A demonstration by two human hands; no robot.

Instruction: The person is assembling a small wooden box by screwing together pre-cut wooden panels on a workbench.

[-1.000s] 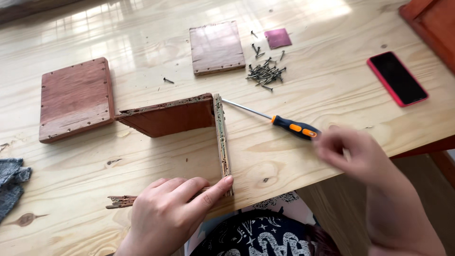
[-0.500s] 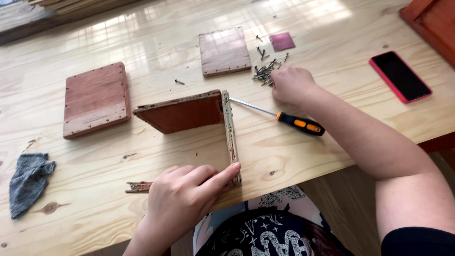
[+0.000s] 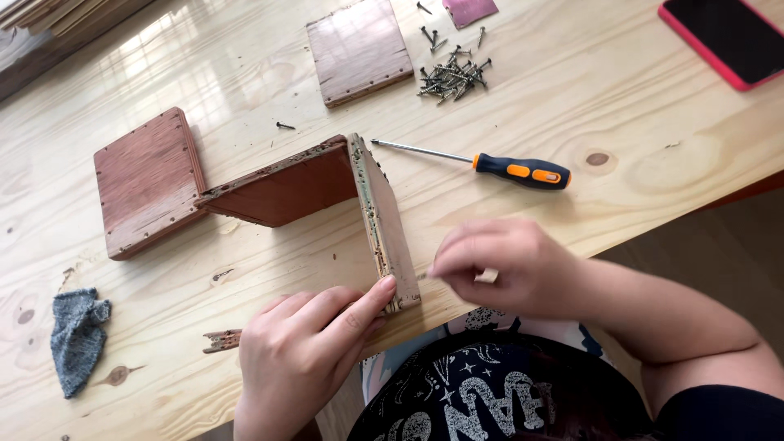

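Two reddish-brown wooden panels are joined in an L and stand on edge on the pale wooden table [image 3: 670, 131]. The long panel [image 3: 286, 184] runs left; the upright board [image 3: 380, 216] points toward me. My left hand [image 3: 306, 351] grips the near end of that board, index finger laid along its side. My right hand [image 3: 510, 265] hovers just right of the same end, fingers pinched together and blurred, so I cannot see what is between them. An orange-and-black screwdriver [image 3: 523, 171] lies on the table beyond my right hand.
A pile of dark screws [image 3: 452, 77] lies at the back, with one loose screw [image 3: 284, 126] nearer. Flat wooden panels lie at the left [image 3: 147, 181] and at the back [image 3: 359, 51]. A red phone [image 3: 723, 37], a grey cloth [image 3: 76, 335] and a wood splinter [image 3: 222, 339] are also here.
My right hand went from near the screwdriver handle to the screw pile, then came back to the near end of the upright board. My left hand stayed on the board.
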